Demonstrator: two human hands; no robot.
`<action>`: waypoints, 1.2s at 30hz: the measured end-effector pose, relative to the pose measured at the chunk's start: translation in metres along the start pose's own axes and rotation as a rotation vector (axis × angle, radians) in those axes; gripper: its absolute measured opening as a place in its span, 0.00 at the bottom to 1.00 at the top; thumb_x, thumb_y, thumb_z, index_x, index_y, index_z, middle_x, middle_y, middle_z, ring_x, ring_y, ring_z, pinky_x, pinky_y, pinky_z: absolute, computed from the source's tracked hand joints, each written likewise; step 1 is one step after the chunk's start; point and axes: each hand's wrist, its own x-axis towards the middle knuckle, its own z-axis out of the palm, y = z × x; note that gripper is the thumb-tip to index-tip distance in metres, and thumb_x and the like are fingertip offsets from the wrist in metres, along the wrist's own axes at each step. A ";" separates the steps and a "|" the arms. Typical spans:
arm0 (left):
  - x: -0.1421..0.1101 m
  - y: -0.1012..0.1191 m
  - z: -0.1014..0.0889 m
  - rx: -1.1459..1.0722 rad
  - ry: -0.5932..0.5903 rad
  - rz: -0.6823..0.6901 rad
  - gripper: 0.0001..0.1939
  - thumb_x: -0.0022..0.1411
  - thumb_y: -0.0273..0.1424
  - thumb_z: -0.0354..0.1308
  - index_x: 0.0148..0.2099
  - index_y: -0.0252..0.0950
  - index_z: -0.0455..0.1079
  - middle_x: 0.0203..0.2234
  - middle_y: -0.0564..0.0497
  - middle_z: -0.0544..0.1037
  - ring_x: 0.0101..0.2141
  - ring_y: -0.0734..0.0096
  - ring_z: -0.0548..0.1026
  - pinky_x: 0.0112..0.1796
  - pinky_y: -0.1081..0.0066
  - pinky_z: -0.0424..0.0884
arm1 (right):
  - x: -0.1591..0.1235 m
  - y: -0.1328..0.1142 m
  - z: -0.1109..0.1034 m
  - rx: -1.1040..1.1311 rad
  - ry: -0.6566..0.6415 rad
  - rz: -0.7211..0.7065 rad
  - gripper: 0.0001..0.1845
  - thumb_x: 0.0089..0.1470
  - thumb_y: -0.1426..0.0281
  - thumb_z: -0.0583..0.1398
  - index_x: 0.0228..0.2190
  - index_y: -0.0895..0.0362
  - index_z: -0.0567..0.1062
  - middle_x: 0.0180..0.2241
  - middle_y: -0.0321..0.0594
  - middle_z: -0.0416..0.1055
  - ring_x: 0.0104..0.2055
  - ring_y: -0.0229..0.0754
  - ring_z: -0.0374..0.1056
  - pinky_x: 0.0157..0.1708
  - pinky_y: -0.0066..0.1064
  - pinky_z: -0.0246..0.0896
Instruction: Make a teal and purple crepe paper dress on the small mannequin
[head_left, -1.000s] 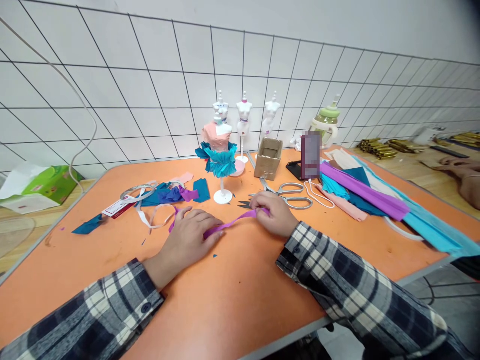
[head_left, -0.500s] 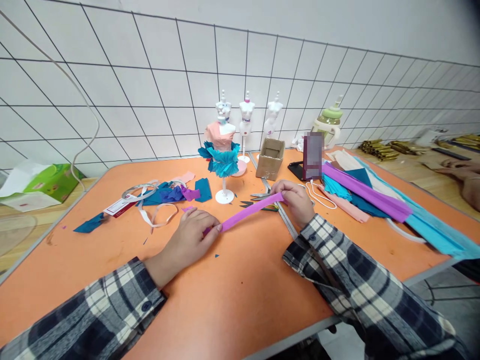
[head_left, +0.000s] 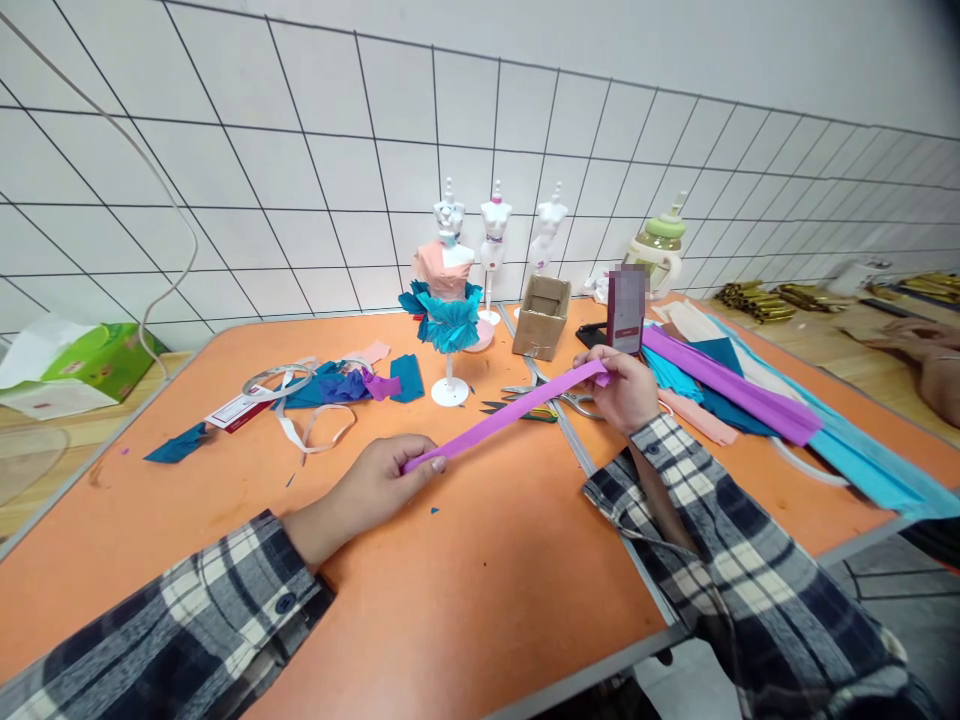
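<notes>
A narrow purple crepe paper strip (head_left: 510, 416) is stretched slantwise between my hands, above the orange table (head_left: 480, 590). My left hand (head_left: 379, 487) pinches its lower left end between thumb and fingers. Higher up, at the other end, my right hand (head_left: 621, 390) has its fingers closed on the strip. Behind the strip lie large scissors (head_left: 577, 402), partly hidden by my right hand, and small snips (head_left: 517, 410). A small dress form (head_left: 448, 290) stands beyond, wrapped in a peach paper top and a ruffled teal paper skirt.
Several white dress forms (head_left: 495, 225) and a cardboard box (head_left: 541, 318) stand at the back, near a phone (head_left: 625, 310) and a bottle (head_left: 657, 245). Paper scraps (head_left: 322, 388) lie left, folded purple paper (head_left: 735, 385) right. Another person's hand (head_left: 919, 335) rests far right.
My right hand has moved right and up, drawing the purple strip out longer and flatter. My left hand has shifted from lying over the strip to pinching its end.
</notes>
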 end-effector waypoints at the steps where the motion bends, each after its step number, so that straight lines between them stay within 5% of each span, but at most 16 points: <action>1: 0.000 0.000 -0.001 -0.005 0.015 0.002 0.22 0.65 0.46 0.52 0.24 0.36 0.62 0.18 0.57 0.64 0.22 0.75 0.63 0.25 0.75 0.58 | 0.002 0.002 -0.004 -0.016 0.025 -0.010 0.03 0.42 0.66 0.49 0.22 0.52 0.59 0.29 0.42 0.67 0.34 0.43 0.65 0.34 0.33 0.64; 9: 0.002 -0.003 -0.005 -0.036 0.085 0.009 0.23 0.67 0.45 0.48 0.27 0.36 0.69 0.19 0.54 0.73 0.25 0.71 0.71 0.31 0.73 0.65 | 0.024 0.027 -0.038 -0.304 0.253 -0.043 0.07 0.44 0.63 0.49 0.21 0.53 0.61 0.22 0.38 0.63 0.25 0.42 0.61 0.28 0.34 0.61; 12: 0.004 -0.005 -0.002 0.053 0.064 0.047 0.25 0.69 0.44 0.46 0.24 0.37 0.68 0.21 0.53 0.75 0.27 0.71 0.73 0.37 0.71 0.68 | 0.020 0.025 -0.035 -0.464 0.329 -0.084 0.06 0.42 0.68 0.55 0.24 0.56 0.71 0.27 0.43 0.69 0.37 0.50 0.66 0.41 0.42 0.63; 14: 0.005 -0.007 0.000 0.153 0.012 0.099 0.25 0.71 0.41 0.44 0.24 0.37 0.68 0.19 0.56 0.74 0.26 0.72 0.73 0.48 0.66 0.66 | 0.008 0.018 -0.015 -0.674 0.333 -0.283 0.16 0.42 0.73 0.56 0.36 0.57 0.77 0.42 0.49 0.73 0.50 0.55 0.64 0.54 0.48 0.57; 17: 0.004 -0.007 0.003 0.297 -0.064 0.212 0.20 0.71 0.37 0.44 0.31 0.39 0.71 0.20 0.59 0.75 0.27 0.73 0.75 0.60 0.57 0.54 | -0.025 0.009 0.035 -0.766 -0.135 -0.669 0.24 0.52 0.75 0.53 0.50 0.55 0.74 0.51 0.47 0.73 0.55 0.50 0.65 0.58 0.48 0.56; 19: 0.002 -0.006 0.004 0.357 -0.078 0.276 0.17 0.71 0.35 0.45 0.34 0.40 0.72 0.23 0.58 0.78 0.30 0.72 0.77 0.61 0.55 0.51 | -0.047 0.009 0.069 -0.700 -0.521 -0.788 0.23 0.58 0.69 0.56 0.55 0.54 0.71 0.53 0.46 0.73 0.56 0.49 0.66 0.58 0.46 0.57; 20: 0.001 -0.005 0.005 0.381 -0.074 0.300 0.17 0.71 0.34 0.45 0.34 0.40 0.72 0.24 0.57 0.78 0.31 0.72 0.77 0.62 0.54 0.51 | -0.056 0.010 0.083 -0.712 -0.591 -0.792 0.22 0.58 0.65 0.58 0.54 0.54 0.72 0.51 0.46 0.74 0.56 0.50 0.66 0.60 0.48 0.55; 25: -0.001 -0.003 0.005 0.405 -0.062 0.320 0.15 0.71 0.34 0.46 0.39 0.42 0.74 0.26 0.57 0.81 0.32 0.71 0.78 0.61 0.53 0.52 | -0.066 0.021 0.099 -0.751 -0.596 -0.692 0.07 0.60 0.64 0.62 0.36 0.53 0.79 0.30 0.37 0.78 0.36 0.40 0.73 0.62 0.47 0.50; 36: 0.005 -0.010 0.001 0.388 -0.007 0.212 0.17 0.72 0.37 0.45 0.37 0.40 0.73 0.22 0.59 0.78 0.29 0.73 0.77 0.62 0.53 0.52 | -0.045 0.016 0.073 -0.735 -0.531 -0.533 0.04 0.56 0.71 0.63 0.29 0.54 0.78 0.29 0.34 0.78 0.34 0.38 0.73 0.64 0.52 0.45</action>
